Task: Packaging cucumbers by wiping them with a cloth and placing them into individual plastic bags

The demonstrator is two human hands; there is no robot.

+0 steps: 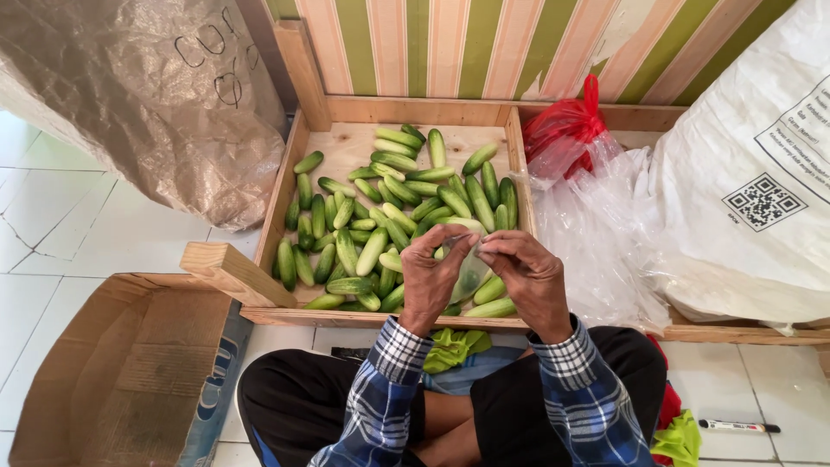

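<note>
Crossed legs in dark trousers (346,406) are filling the near edge of the scene, with plaid blue sleeves (380,389) reaching forward from them. Both hands are meeting above the near part of a shallow wooden tray (285,186): the left hand (430,277) and the right hand (529,278) are each pinching the top of a thin clear plastic bag (471,268) between closed fingers, and a cucumber is showing green through the film (how many are inside I cannot tell). Beneath the bag, loose green cucumbers (389,216) are lying piled across the tray floor, thickest at the middle and near side.

To the right, a heap of clear plastic bags (596,233) is sitting against a large white sack (743,173), with a red bag (566,125) just behind it. On the left, an open cardboard box (130,372) is resting on the tiled floor near a brown sack (147,95). A marker pen (739,425) is lying on the floor at near right.
</note>
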